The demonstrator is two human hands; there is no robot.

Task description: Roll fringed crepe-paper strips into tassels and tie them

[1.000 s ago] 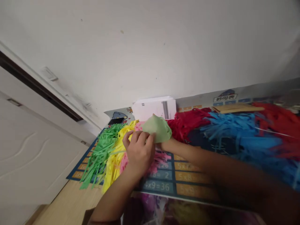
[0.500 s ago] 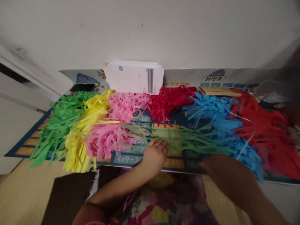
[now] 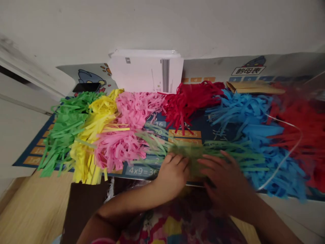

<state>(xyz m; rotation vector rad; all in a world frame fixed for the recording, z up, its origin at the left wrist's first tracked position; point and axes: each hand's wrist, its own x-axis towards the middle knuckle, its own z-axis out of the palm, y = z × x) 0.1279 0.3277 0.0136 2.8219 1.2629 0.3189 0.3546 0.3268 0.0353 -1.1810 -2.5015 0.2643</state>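
A light green fringed tissue-paper tassel (image 3: 193, 152) lies across the middle of the mat, its strips spreading to the left and right from an uncut centre. My left hand (image 3: 174, 176) has its fingers curled on the near edge of that centre. Just to the right, my right hand (image 3: 223, 176) reaches over the same paper with fingers spread, slightly blurred. It touches or hovers over the strips; I cannot tell which. A pink tassel (image 3: 119, 149) lies left of the green one, and a blue tassel (image 3: 276, 166) lies to its right.
Green (image 3: 68, 125), yellow (image 3: 93, 139), dark red (image 3: 188, 101) and red tassels (image 3: 299, 125) cover the printed mat (image 3: 142, 171). A white box (image 3: 144, 73) leans on the wall. A phone (image 3: 86, 87), brown paper (image 3: 254, 88) and a white cord (image 3: 289, 152) lie around.
My right hand has moved left and forward from the front edge onto the green tassel. My left hand stays at its centre. The view has shifted slightly.
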